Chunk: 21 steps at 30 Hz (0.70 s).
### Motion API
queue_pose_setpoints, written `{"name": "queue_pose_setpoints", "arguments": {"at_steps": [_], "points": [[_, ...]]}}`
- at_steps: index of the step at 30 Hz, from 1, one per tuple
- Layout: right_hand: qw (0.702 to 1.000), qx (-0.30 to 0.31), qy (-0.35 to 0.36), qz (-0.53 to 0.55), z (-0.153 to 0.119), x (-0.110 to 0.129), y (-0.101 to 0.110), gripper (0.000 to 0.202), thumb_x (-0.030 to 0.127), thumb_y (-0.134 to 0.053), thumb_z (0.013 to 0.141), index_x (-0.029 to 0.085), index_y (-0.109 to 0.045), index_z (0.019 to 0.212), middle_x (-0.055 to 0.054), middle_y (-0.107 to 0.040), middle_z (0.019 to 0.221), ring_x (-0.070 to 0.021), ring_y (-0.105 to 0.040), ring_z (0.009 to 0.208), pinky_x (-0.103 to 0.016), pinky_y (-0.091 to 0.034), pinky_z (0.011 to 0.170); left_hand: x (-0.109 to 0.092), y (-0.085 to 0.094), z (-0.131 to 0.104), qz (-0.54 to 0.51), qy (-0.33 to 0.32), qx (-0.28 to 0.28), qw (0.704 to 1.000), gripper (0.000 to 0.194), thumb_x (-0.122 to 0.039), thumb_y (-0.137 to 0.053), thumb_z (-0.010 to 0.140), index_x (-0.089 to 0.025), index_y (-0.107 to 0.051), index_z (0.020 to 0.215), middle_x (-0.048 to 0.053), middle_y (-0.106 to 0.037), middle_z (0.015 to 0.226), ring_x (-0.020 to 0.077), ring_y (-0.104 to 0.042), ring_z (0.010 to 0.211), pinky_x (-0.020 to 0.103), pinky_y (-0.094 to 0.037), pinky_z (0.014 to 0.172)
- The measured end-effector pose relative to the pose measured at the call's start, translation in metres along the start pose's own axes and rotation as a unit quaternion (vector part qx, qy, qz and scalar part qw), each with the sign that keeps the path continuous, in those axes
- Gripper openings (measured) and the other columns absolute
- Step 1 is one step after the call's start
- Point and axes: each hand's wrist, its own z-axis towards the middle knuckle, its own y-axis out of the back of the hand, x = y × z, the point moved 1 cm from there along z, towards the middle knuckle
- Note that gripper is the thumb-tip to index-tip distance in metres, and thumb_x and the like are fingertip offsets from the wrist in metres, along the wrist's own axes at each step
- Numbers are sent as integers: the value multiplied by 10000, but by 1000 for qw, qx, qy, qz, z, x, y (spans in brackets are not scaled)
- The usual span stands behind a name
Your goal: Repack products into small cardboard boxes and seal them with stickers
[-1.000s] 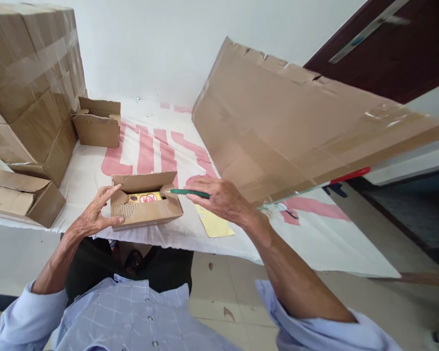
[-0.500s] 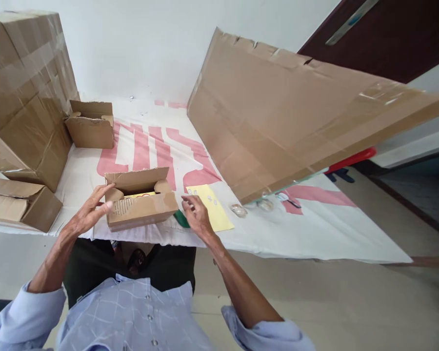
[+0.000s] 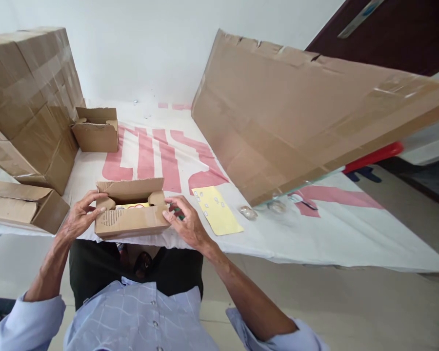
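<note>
A small open cardboard box (image 3: 131,223) sits at the table's front edge with its lid flap raised at the back. Something yellow with red marks (image 3: 134,205) shows inside it; the rest of the contents is hidden. My left hand (image 3: 79,215) holds the box's left end, thumb over the front corner. At the right end, my right hand (image 3: 189,225) grips the side wall between thumb and fingers. Part of a green object (image 3: 180,216) peeks out behind those fingers. Just right of this hand lies a yellow sheet (image 3: 221,214) with several small white labels.
Taped cartons (image 3: 36,102) are stacked at the left, with another open box (image 3: 97,136) beside them and a long carton (image 3: 25,205) in front. A large cardboard panel (image 3: 300,117) leans at the right. Small clear packets (image 3: 248,212) lie by its lower edge.
My right hand has come left and closed on the box's right end. My left hand has taken firmer hold of the left end. The box has shifted slightly left, and the view has shifted.
</note>
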Motion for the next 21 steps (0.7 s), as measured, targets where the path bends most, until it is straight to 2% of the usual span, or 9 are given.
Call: {"name": "queue_pose_setpoints", "arguments": {"at_steps": [2,4,7,10,12,14,16,21], "points": [[998,-38,41,-34,18,5,9,320,427,-678,1000,245,-699,1261,-117,-689,1248,-273,-700,1083,-440,-633,901,1,-2,-1,-2,-15,-6,1000,497,-582,-838,880,-249,-817,1248,121,-686,1408,322,-678,1310,351,-609,942],[992,-51,88,-68,42,14,18,332,438,-692,1001,247,-715,1272,-129,-685,1296,-312,-667,1223,-503,-598,1039,2,-4,0,4,-24,-11,1000,487,-570,-844,875,-251,-822,1241,128,-693,1413,325,-683,1308,362,-609,943],[988,24,126,-87,80,30,19,323,420,-725,988,246,-750,1258,-122,-710,1313,-321,-647,1287,-526,-544,1129,2,-5,1,16,-33,-14,999,484,-575,-830,886,-248,-819,1242,135,-708,1370,323,-702,1270,381,-617,938],[981,153,103,-63,106,44,8,276,336,-766,947,229,-786,1200,-97,-756,1253,-274,-699,1177,-448,-561,1050,-3,-6,1,22,-43,-14,999,476,-577,-814,902,-246,-808,1244,135,-704,1357,317,-704,1268,408,-623,977],[974,205,84,-47,116,51,-1,194,276,-760,924,210,-813,1098,-77,-780,1149,-228,-716,1041,-381,-552,952,-6,-6,2,32,-51,-14,998,459,-565,-807,910,-242,-803,1236,137,-700,1365,317,-690,1297,426,-618,1013],[971,222,76,-37,122,55,-9,125,243,-725,912,187,-821,969,-60,-777,1013,-188,-688,900,-338,-514,855,-9,-6,4,44,-57,-13,997,445,-546,-805,912,-239,-799,1234,140,-701,1371,319,-678,1320,438,-612,1037],[972,226,66,-14,126,57,-13,143,259,-698,897,171,-807,868,-51,-749,904,-164,-636,798,-319,-467,767,-11,-6,5,51,-61,-10,997,435,-522,-810,908,-238,-793,1238,139,-704,1371,320,-679,1325,448,-607,1053],[961,269,26,57,135,55,-12,281,423,-671,847,171,-710,728,-17,-629,758,-139,-495,696,-303,-362,644,-10,-6,8,52,-81,-11,995,388,-464,-822,905,-231,-788,1213,137,-717,1365,321,-692,1324,501,-555,1158]]}}
